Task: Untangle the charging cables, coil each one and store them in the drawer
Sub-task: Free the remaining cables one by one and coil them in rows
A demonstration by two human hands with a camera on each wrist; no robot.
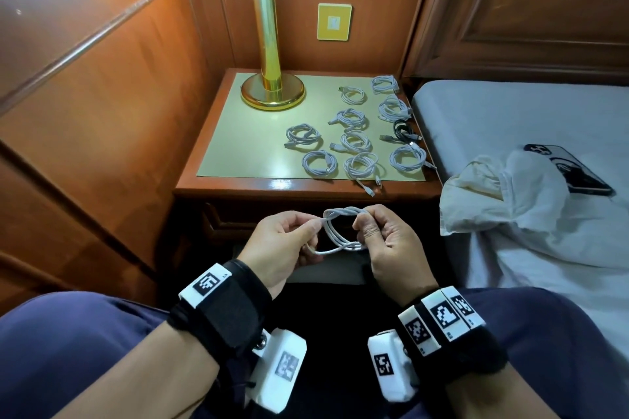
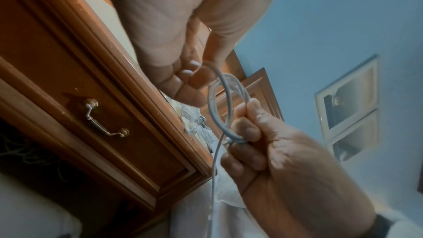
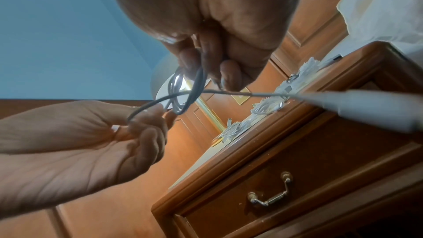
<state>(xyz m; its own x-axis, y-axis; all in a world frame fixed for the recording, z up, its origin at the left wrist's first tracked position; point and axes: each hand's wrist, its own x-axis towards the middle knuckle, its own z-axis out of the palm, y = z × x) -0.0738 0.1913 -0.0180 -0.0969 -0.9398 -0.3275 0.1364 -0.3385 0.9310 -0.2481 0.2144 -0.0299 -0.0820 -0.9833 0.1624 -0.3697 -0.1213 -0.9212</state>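
So my left hand (image 1: 287, 241) pinches the tail of the white cable (image 1: 340, 231), my right hand (image 1: 381, 235) grips the coil; I'd wrap snugly so loops don't spring open.

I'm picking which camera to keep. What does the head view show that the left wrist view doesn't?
Only the head view shows the lamp, the phone on the bed and the coiled cables spread on the nightstand top. Only the left wrist view shows the drawer handle. Both show the left hand and right hand gripping the white cable.
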